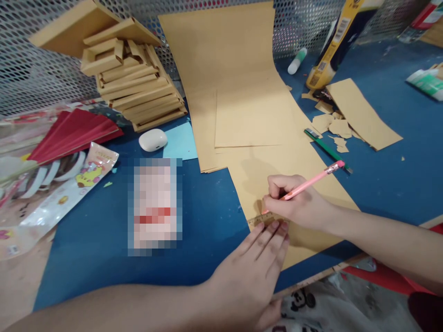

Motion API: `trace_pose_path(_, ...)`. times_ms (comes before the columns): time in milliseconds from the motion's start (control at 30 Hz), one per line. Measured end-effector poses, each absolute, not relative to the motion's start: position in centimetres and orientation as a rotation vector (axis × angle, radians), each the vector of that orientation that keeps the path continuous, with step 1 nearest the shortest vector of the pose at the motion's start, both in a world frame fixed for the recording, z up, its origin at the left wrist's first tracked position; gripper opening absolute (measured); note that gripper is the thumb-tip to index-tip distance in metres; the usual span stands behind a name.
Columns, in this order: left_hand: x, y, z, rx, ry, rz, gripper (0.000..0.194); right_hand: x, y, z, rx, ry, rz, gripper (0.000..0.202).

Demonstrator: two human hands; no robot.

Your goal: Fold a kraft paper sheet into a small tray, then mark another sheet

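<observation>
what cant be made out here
Head view:
Pale-pink rectangular object: details hidden by pixelation.
Thin see-through ruler: partly under the left hand; numbers too small.
Pink pencil: partly hidden by the right hand.
Green-and-white tube: cut off by right edge.

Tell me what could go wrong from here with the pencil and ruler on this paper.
The ruler might skew if the left hand resting on it eases off. The pink pencil in the right hand could slip toward the nearby left hand. The brown paper curves upward at its far end, so it may shift.
</observation>
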State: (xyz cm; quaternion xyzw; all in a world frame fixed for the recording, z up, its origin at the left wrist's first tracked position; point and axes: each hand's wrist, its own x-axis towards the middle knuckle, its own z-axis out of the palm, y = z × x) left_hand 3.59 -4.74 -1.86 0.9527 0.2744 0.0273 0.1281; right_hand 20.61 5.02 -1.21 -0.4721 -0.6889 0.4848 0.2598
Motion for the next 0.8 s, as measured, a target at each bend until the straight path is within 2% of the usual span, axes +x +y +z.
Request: trace_pose_path(800,3.55,-4.68,-1.94,2.77,0.782,0.082,0.074,20.54,5.05,-1.1,-1.287,-1.777,1.406,0.028)
